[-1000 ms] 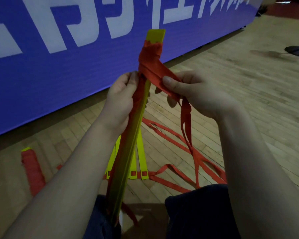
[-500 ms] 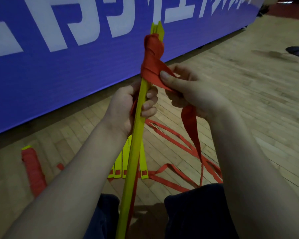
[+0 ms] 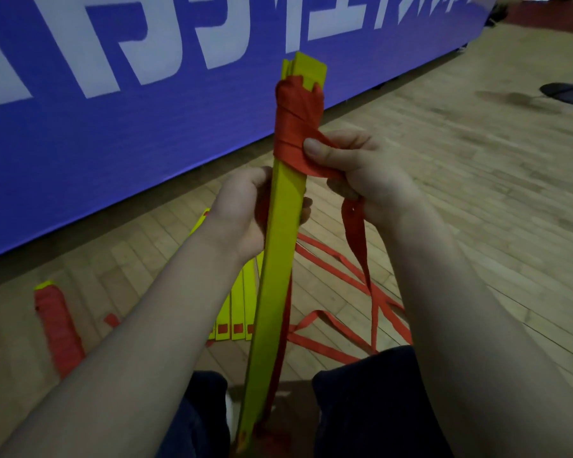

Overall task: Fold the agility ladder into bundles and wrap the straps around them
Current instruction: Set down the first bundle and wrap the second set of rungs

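The bundle of yellow rungs (image 3: 280,233) stands upright between the person's knees, its top wound with the red strap (image 3: 296,127). Since half a second ago the bundle has turned from edge-on to showing its broad face, and the winding now reaches lower down the rungs (another turn laid, by the look of it). The left hand (image 3: 242,216) has slid down and grips the bundle below the winding, fingers curled round its far side. The right hand (image 3: 364,170) pinches the strap at the winding's lower edge, thumb pressing it flat, and the free tail (image 3: 358,246) hangs from the palm to the loose strap loops (image 3: 331,328) on the wooden floor (image 3: 460,193). So the wrapping is advancing, though much strap remains. More flat rungs (image 3: 242,305) lie behind, an already wrapped bundle (image 3: 55,322) lies to the left, and a blue banner (image 3: 113,110) stands beyond.
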`<state>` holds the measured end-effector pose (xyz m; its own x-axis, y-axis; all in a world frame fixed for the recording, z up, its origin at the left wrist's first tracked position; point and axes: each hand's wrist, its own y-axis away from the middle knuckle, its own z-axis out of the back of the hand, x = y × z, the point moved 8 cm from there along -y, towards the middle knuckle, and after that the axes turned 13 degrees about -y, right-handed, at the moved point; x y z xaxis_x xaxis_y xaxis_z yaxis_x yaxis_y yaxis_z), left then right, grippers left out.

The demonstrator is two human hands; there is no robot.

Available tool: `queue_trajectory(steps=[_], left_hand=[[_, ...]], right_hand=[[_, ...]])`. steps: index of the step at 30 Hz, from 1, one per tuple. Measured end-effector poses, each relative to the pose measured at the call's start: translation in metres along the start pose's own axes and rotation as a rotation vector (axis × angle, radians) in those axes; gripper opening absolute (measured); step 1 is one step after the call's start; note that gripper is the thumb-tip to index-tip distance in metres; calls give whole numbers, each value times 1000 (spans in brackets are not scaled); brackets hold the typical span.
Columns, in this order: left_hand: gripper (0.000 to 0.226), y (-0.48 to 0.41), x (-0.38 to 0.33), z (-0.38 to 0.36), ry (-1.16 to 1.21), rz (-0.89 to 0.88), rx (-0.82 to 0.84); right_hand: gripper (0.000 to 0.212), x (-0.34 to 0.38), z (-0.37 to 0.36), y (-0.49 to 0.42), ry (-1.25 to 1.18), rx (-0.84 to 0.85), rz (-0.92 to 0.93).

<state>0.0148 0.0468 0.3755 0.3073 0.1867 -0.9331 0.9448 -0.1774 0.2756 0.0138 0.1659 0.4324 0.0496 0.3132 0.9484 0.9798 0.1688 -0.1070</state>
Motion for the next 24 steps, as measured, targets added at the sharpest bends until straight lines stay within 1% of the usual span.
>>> queue_trajectory(steps=[2,3,4,6,8,11,13,15,16,18,19,21,24], left_hand=[[25,-3,-10,18,-224,-153,-213],[23,-2,-17,24,-279,-231,-292],[22,1,-21,26,-297,-289,-330],[25,10,-25,23,-340,-366,-359],[27,12,-22,11,-404,-404,-328],[20,7,-10,3,-391,-399,-294],[14,7,-10,4,-393,-414,-321],[17,9,-16,6,-395,-468,-326],[18,8,-18,7,-394,-480,-306],[20,6,-21,11,-368,-447,-243],[21,4,-21,14,-346,-422,-212],[20,1,-25,20,-305,-385,-163],[16,-1,-33,31,-274,-389,-182]], right_hand=[[12,5,4,-2,-8,-79,44],[9,7,4,-2,11,-112,80],[5,10,5,-4,54,-143,122],[10,12,6,-6,152,-225,199],[8,13,7,-6,232,-308,260],[8,14,2,-2,220,-361,313],[8,15,-1,0,176,-360,301],[11,16,-3,1,120,-356,292],[13,17,-3,2,76,-351,289],[19,17,-1,2,14,-323,253],[21,17,-1,1,46,-293,223],[21,17,-1,-2,203,-206,154],[18,15,-1,-1,388,-91,85]])
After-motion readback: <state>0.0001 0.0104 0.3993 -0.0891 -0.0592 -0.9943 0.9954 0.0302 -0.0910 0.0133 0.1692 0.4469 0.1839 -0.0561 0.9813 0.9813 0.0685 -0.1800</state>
